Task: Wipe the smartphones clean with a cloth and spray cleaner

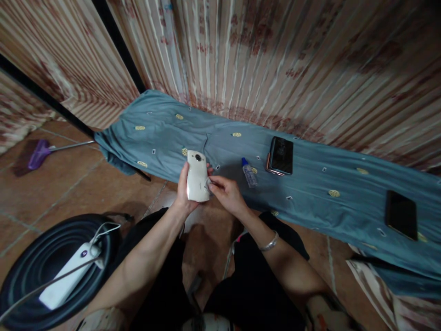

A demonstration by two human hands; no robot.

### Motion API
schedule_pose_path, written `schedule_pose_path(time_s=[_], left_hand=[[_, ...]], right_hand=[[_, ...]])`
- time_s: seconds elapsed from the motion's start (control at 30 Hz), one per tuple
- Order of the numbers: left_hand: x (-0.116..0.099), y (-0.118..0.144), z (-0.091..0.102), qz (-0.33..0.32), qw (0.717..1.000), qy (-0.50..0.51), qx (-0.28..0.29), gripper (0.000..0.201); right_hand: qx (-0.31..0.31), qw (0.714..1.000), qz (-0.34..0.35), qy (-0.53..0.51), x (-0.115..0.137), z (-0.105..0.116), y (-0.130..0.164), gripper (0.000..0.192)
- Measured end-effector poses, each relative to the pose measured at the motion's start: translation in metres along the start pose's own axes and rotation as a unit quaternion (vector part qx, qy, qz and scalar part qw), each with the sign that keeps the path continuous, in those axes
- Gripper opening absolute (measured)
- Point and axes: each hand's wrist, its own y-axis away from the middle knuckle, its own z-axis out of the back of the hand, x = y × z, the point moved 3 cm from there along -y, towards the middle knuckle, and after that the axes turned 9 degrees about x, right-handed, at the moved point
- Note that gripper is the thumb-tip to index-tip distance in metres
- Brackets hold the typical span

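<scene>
Blue-green printed cloth [220, 131], patterned curtain [241, 59] behind. Left hand [183, 195] grips white smartphone [198, 179], back up, over cloth's near edge. Right hand [228, 192] pinches small pale piece [207, 183] at phone's edge; material unclear. Blue-capped bottle [249, 174] lies nearby, stacked phones [281, 155] beyond, dark phone [401, 214] far right.

A single camera on the person's head looked forward and steeply down over the lap. It took in a wide sweep: the forearms [148, 257] rose from the bottom edge, and the left hand [182, 188] and right hand [227, 195] showed fairly near, about mid-frame. Behind them the blue-green cloth [220, 138] ran slantwise across, lower toward the right; the striped curtain [220, 59] filled the top, and tiled floor [76, 170] the left.
</scene>
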Motion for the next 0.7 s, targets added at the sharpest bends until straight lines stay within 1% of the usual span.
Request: schedule_pose_path(time_s=[0.1, 0.2, 0.37, 0.43, 0.5, 0.57, 0.63, 0.7], left_hand=[[-0.004, -0.003, 0.003, -0.009, 1.0, 0.004, -0.005, 0.056], [-0.006, -0.004, 0.006, -0.004, 1.0, -0.022, -0.001, 0.059], [-0.008, -0.007, 0.011, -0.007, 0.999, -0.037, -0.011, 0.059], [-0.009, -0.008, 0.012, -0.011, 0.999, -0.04, -0.021, 0.059], [-0.008, -0.008, 0.012, -0.012, 0.998, -0.042, -0.038, 0.059], [-0.007, -0.007, 0.01, -0.009, 0.998, -0.041, -0.053, 0.058], [-0.005, -0.006, 0.008, -0.002, 0.998, -0.037, -0.057, 0.057], [-0.003, -0.005, 0.006, 0.005, 0.998, -0.03, -0.054, 0.056]], right_hand=[[0.024, 0.999, -0.001, 0.032, 0.003, -0.003, 0.005, 0.023], [0.05, 0.997, -0.003, 0.059, 0.005, -0.004, 0.009, 0.021], [0.093, 0.991, 0.0, 0.096, 0.009, 0.004, 0.013, 0.02], [0.082, 0.991, 0.004, 0.106, 0.01, 0.011, 0.013, 0.021], [0.038, 0.993, 0.007, 0.115, 0.011, 0.018, 0.013, 0.023], [0.001, 0.991, 0.024, 0.133, 0.013, 0.021, 0.014, 0.026], [-0.003, 0.984, 0.062, 0.165, 0.016, 0.016, 0.017, 0.029], [0.017, 0.972, 0.112, 0.208, 0.019, 0.007, 0.021, 0.029]])
